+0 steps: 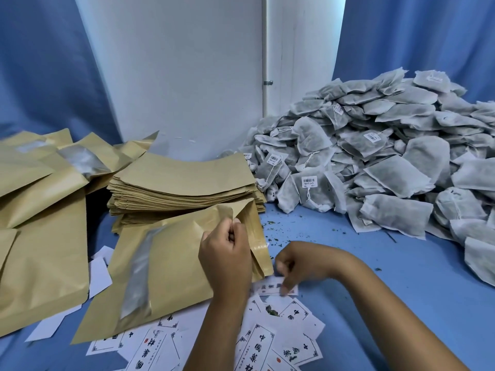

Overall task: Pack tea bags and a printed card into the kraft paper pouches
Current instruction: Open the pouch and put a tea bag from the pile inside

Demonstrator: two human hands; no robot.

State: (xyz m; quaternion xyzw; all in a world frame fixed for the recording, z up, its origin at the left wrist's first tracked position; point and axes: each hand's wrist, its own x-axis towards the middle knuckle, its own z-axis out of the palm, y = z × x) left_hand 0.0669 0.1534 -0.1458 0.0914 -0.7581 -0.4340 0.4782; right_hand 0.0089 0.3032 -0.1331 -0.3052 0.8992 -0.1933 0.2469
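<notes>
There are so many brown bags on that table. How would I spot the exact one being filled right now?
Start at the tall neat stack of flat kraft paper pouches in the middle of the blue table. Just in front of it one kraft pouch with a clear window strip lies slanted. Unlike the others, the person's left hand pinches its open mouth.

Blue worktop [375, 277], backed by a white wall and blue curtains. Along the right side, a big heap of tea bags [375, 162]. Toward the far middle, a neat stack of flat kraft paper pouches [184, 188]; at the left edge, filled pouches [42, 236] overlapping. Along the near edge, scattered printed cards [262, 344], one windowed pouch [160, 277] lying over them. Loose tea crumbs [281, 231] strewn mid-worktop.
</notes>
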